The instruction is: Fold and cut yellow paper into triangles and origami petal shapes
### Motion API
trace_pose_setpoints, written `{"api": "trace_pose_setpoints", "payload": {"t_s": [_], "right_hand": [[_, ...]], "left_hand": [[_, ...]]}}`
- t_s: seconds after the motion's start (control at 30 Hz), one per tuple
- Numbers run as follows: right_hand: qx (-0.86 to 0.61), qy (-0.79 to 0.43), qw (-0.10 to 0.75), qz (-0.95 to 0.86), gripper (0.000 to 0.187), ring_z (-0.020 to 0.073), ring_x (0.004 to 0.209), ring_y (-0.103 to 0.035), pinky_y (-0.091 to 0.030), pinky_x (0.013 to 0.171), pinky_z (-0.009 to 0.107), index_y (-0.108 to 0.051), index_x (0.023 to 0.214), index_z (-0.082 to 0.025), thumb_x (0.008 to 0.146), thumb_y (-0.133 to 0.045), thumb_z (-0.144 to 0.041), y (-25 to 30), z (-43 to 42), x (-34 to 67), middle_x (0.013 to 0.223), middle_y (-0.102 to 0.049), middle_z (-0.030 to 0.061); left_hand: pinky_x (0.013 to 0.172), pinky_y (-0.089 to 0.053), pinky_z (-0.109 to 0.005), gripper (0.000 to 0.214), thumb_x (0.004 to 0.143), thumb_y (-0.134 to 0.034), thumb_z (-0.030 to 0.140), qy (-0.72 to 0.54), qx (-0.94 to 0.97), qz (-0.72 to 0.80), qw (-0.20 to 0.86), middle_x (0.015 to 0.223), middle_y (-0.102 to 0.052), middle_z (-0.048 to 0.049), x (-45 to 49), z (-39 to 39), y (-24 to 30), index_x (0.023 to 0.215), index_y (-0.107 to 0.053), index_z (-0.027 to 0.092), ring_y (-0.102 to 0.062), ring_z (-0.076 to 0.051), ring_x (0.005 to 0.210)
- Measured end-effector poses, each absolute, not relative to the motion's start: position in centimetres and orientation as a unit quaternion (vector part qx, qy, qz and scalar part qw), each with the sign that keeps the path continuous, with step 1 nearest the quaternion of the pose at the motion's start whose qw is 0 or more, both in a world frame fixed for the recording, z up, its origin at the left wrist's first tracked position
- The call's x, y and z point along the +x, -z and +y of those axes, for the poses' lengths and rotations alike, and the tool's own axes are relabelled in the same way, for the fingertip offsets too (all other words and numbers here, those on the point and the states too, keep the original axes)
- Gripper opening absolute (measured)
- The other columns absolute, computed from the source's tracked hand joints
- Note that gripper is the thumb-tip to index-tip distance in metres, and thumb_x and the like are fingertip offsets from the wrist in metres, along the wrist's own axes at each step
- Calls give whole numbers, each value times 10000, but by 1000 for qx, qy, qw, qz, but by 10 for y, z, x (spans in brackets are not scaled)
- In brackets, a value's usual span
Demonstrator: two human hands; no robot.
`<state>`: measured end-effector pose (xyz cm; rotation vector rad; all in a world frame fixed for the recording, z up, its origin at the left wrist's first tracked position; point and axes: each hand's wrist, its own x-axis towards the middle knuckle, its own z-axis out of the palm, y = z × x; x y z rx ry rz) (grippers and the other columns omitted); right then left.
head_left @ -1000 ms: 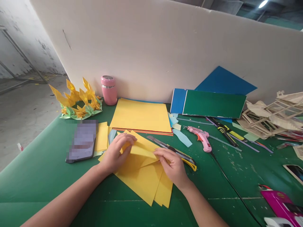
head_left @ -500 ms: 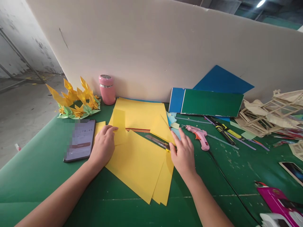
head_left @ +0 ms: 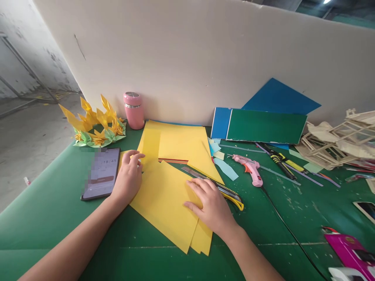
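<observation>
My left hand point(head_left: 129, 175) is closed, its curled fingers at the edge of a narrow yellow paper strip point(head_left: 151, 146) that stands over a pile of yellow sheets point(head_left: 181, 136). The thumb is hidden, but the strip appears pinched there. Over the nearer yellow sheets point(head_left: 166, 207), which fan out askew, my right hand point(head_left: 212, 205) is open with its fingers stretched to the left. Beside its knuckles lies a yellow and black utility knife point(head_left: 231, 194), blade out and pointing left, partly covered by the hand.
A phone point(head_left: 101, 175) lies left of my left hand, with a paper flower crown point(head_left: 98, 125) and pink flask point(head_left: 134, 111) behind. To the right lie a pink glue gun point(head_left: 249, 168) with its cord, pliers point(head_left: 281, 164) and blue paper scraps point(head_left: 225, 168).
My right hand has moved left and nearer, off the knife and onto the front yellow sheets, uncovering the knife's handle. The strip at my left hand has shifted slightly away from me.
</observation>
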<state>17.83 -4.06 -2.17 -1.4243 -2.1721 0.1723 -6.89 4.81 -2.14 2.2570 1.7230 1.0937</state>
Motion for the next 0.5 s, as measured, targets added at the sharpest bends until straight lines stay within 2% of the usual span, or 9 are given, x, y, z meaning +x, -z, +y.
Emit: {"api": "trace_pose_setpoints", "payload": {"t_s": [0.17, 0.3, 0.4, 0.5], "right_hand": [[-531, -81, 281, -795, 463, 312, 1054, -572, -527, 857, 495, -537, 1283, -239, 844, -632, -352, 26, -41, 179, 1175, -637, 94], [-547, -105, 343, -756, 409, 280, 1010, -601, -548, 828, 453, -533, 1282, -269, 873, -550, -247, 31, -41, 181, 1084, -653, 90], [-556, -149, 402, -712, 372, 215, 853, -645, -576, 743, 356, -566, 1232, -243, 872, -492, -184, 33, -41, 182, 938, -665, 67], [-577, -135, 465, -658, 301, 187, 756, -644, -575, 688, 318, -601, 1159, -222, 870, -516, -224, 30, -42, 185, 851, -660, 50]], "left_hand": [[895, -478, -504, 347, 801, -356, 79, -320, 749, 580, -8, 1230, -433, -187, -73, 51, 31, 1079, -557, 131, -576, -287, 990], [941, -410, -583, 368, 811, -350, 63, -277, 757, 589, -62, 1321, -444, -197, -70, 46, 29, 1084, -578, 157, -458, -375, 1196], [972, -388, -562, 362, 865, -344, 97, -288, 767, 568, -72, 1312, -515, -142, -64, 41, 22, 1133, -564, 203, -475, -343, 1199], [978, -410, -495, 311, 925, -370, 233, -299, 796, 526, -20, 1251, -585, -99, -58, 37, 18, 1191, -530, 228, -527, -297, 1158]]}}
